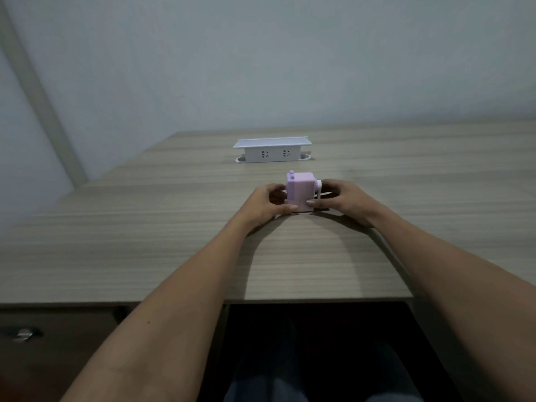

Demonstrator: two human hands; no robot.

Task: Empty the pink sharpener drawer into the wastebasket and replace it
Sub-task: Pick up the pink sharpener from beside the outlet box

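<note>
A small pink box-shaped sharpener [300,190] with a white crank on its right side stands upright on the wooden desk [174,227]. My left hand [268,205] wraps its left side, thumb at the lower front edge. My right hand [340,200] holds its right side by the crank, thumb pressed on the lower front face. The drawer is not seen apart from the body. No wastebasket is in view.
A white pop-up socket box [272,150] with its lid raised sits in the desk behind the sharpener. The desk's front edge runs just above my lap. A dark drawer unit with a metal handle [21,334] is at the lower left.
</note>
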